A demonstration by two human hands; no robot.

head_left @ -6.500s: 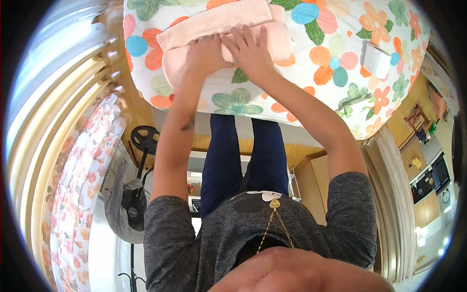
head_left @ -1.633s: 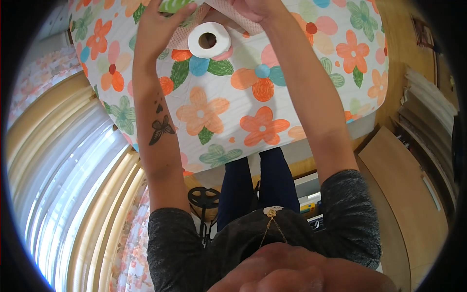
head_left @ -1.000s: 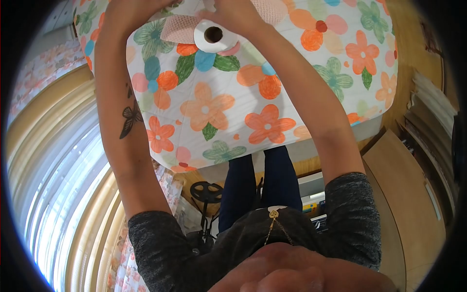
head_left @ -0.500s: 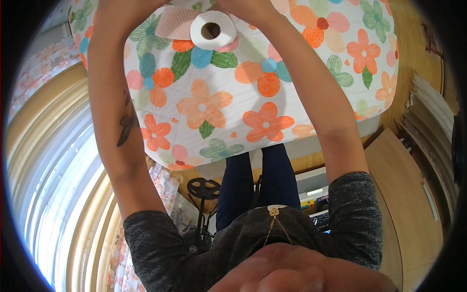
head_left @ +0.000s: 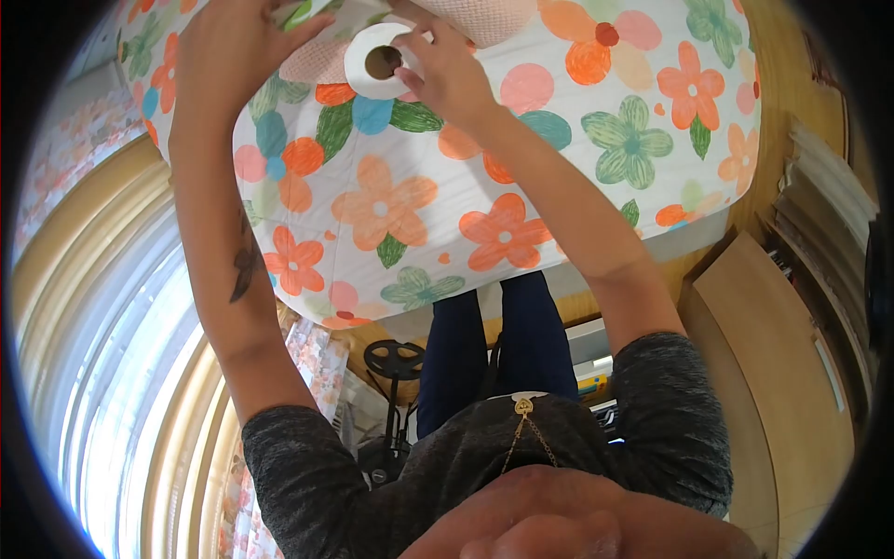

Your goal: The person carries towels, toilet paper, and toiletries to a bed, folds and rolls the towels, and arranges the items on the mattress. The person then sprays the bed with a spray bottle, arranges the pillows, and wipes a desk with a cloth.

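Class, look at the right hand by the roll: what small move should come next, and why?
Perhaps the right hand should firm its grip on the roll. Its thumb and fingers are at the roll's face beside the open core, while the left hand is apart from it, near a green item cut off by the picture's top edge.

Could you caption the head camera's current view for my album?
Right hand at a white paper roll, left hand beside something green, over a flowered cloth.
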